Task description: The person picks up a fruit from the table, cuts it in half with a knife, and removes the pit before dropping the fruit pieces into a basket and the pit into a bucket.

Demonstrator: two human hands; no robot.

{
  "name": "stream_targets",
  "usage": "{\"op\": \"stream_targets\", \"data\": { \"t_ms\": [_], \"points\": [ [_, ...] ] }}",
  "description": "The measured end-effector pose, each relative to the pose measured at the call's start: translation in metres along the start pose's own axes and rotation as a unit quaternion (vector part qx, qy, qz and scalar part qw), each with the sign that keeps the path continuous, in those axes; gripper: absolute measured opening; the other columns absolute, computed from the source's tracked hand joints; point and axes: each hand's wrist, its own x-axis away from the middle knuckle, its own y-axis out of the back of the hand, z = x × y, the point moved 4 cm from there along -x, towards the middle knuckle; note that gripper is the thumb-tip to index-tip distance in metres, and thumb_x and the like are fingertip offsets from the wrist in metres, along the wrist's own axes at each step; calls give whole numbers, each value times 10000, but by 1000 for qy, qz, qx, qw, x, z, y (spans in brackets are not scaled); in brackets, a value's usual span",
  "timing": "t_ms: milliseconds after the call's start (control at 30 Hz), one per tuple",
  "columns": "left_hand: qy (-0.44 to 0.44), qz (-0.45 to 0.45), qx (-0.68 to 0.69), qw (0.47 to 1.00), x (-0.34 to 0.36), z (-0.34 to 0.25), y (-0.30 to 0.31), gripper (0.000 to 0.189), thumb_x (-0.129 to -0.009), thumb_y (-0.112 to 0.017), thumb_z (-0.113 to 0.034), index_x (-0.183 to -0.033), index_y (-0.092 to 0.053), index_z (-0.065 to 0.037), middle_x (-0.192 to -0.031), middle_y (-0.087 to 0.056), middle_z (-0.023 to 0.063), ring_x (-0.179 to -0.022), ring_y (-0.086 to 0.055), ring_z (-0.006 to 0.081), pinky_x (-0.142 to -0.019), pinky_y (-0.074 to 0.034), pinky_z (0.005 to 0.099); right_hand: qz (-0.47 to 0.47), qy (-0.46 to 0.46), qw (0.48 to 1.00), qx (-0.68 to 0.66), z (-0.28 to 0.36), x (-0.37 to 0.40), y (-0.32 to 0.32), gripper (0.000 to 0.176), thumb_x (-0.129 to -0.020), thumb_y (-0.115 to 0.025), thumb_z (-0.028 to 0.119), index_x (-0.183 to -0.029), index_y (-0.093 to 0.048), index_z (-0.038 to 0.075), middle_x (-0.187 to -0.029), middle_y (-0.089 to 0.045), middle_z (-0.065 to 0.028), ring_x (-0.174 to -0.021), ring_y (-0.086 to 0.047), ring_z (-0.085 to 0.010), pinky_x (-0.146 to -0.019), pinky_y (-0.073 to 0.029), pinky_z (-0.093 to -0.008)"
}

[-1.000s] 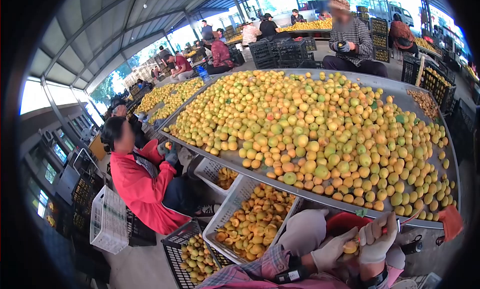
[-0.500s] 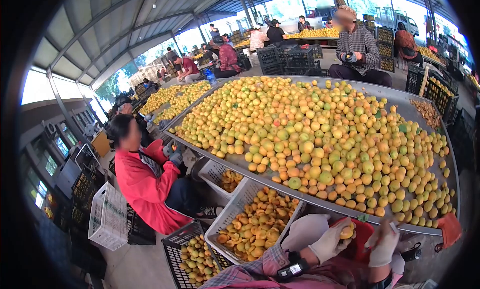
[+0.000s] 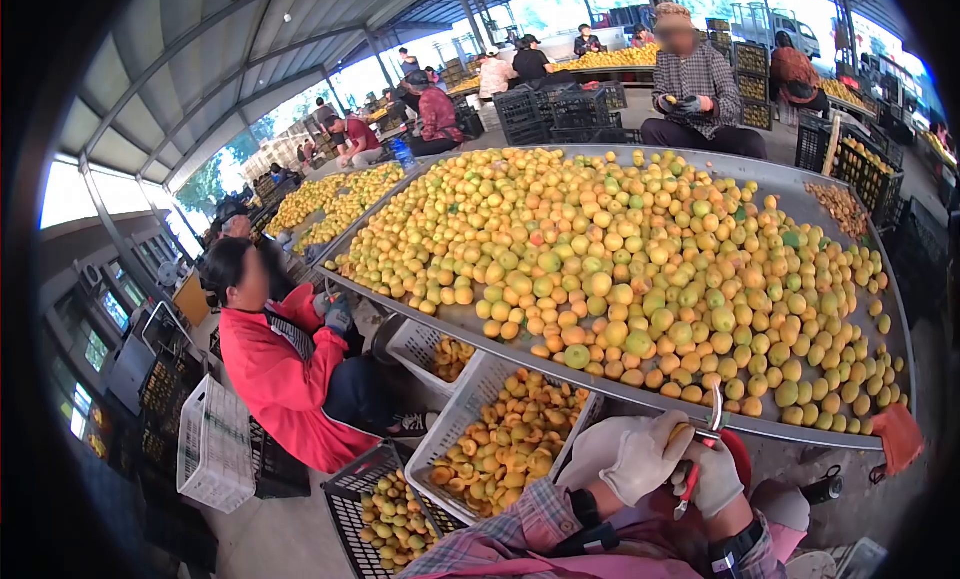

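Observation:
My left hand [image 3: 640, 457], in a white glove, is closed on an apricot [image 3: 681, 435], mostly covered by the fingers. Close beside it, my right hand [image 3: 718, 482], also gloved, grips red-handled pruning shears [image 3: 716, 411] with a curved metal blade pointing up. The two hands nearly meet over my lap, in front of the near edge of a metal sorting table [image 3: 640, 397]. Whole yellow and green-tinged apricots [image 3: 610, 269] are heaped on that table. To the left of my hands, a white crate [image 3: 424, 457] holds split apricot halves [image 3: 515, 439].
A black crate [image 3: 345, 509] of apricots stands by the white one. A red cloth [image 3: 895, 427] hangs at the table's right corner, and pits [image 3: 838, 209] lie at the far right. One co-worker [image 3: 290, 379] in red sits left; another [image 3: 700, 89] sits across.
My hands have come together, the right one now showing the shears upright beside the left. The view has shifted slightly. The co-worker across has lowered their hands a little.

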Motion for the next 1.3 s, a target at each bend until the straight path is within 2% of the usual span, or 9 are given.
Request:
{"op": "stream_targets", "data": {
  "t_ms": [333, 367, 500, 567, 833, 967, 1100, 1233, 1300],
  "points": [
    [-76, 84, -6, 993, 5, 29, 11, 287, -941, -543, -286, -1000, -646, -25, -910, -659, 127, -807, -641, 239, -739, -507, 343, 33, -53, 998, 28, -19, 3, 11, 214, -861, -595, 169, -1050, -603, 68, -682, -583, -22, -506, -542, -106, -411, -426, -242],
    [108, 106, 290, 945, 8, 31, 6, 279, -921, -544, -264, -1014, -643, -20, -951, -656, 146, -844, -636, 280, -760, -507, 352, 30, -60, 997, 36, -24, 7, 15, 204, -871, -605, 199, -1029, -606, 69, -685, -583, -19, -513, -545, -106, -415, -431, -246],
    [-153, -24, -200, 967, 24, 41, 50, 288, -931, -542, -270, -1035, -579, -4, -901, -632, 95, -786, -629, 270, -713, -533, 368, -22, -90, 996, 1, -55, 16, 43, 206, -880, -631, 246, -983, -625, 68, -685, -585, -15, -509, -547, -111, -415, -435, -261],
    [195, -52, 200, 959, 29, 93, 64, 285, -956, -505, -296, -1013, -566, -23, -825, -621, 88, -725, -627, 234, -615, -513, 319, -24, -114, 993, -7, -59, 22, 53, 247, -885, -617, 241, -1053, -637, 62, -706, -591, -20, -516, -548, -119, -436, -438, -261],
    [458, -217, 320, 800, 103, 221, 113, 337, -994, -459, -431, -952, -579, -118, -700, -585, -3, -512, -530, 95, -452, -387, 200, -157, -35, 979, -127, -62, 46, 123, 319, -916, -556, 244, -1146, -591, 25, -778, -653, -95, -524, -560, -151, -443, -462, -281],
    [399, -180, 146, 887, 155, 275, 120, 397, -948, -526, -485, -1063, -604, -113, -814, -609, -1, -607, -566, 112, -495, -442, 220, -198, -7, 972, -123, -40, 53, 124, 321, -928, -519, 210, -1167, -568, 2, -793, -653, -134, -491, -547, -177, -423, -444, -287],
    [533, -237, 261, 769, 184, 335, 115, 493, -933, -540, -515, -1155, -609, -80, -953, -635, 41, -793, -622, 182, -650, -518, 304, -171, -20, 979, -106, -28, 48, 116, 370, -917, -565, 190, -1232, -535, -2, -855, -679, -163, -485, -581, -175, -391, -469, -282],
    [435, -66, -196, 876, 202, 408, 130, 463, -918, -580, -394, -1058, -665, 39, -1047, -685, 215, -982, -649, 326, -822, -496, 393, -168, -60, 984, -12, -39, 39, 111, 506, -927, -575, 164, -1393, -410, 58, -888, -681, -180, -457, -586, -179, -362, -472, -285],
    [483, -170, 59, 857, 213, 427, 125, 327, -897, -574, -255, -1029, -682, 24, -974, -714, 149, -913, -661, 292, -829, -489, 359, -167, -62, 984, -15, -35, 41, 113, 484, -945, -554, 166, -1398, -412, 75, -883, -683, -171, -464, -586, -178, -370, -474, -289]
  ]
}}
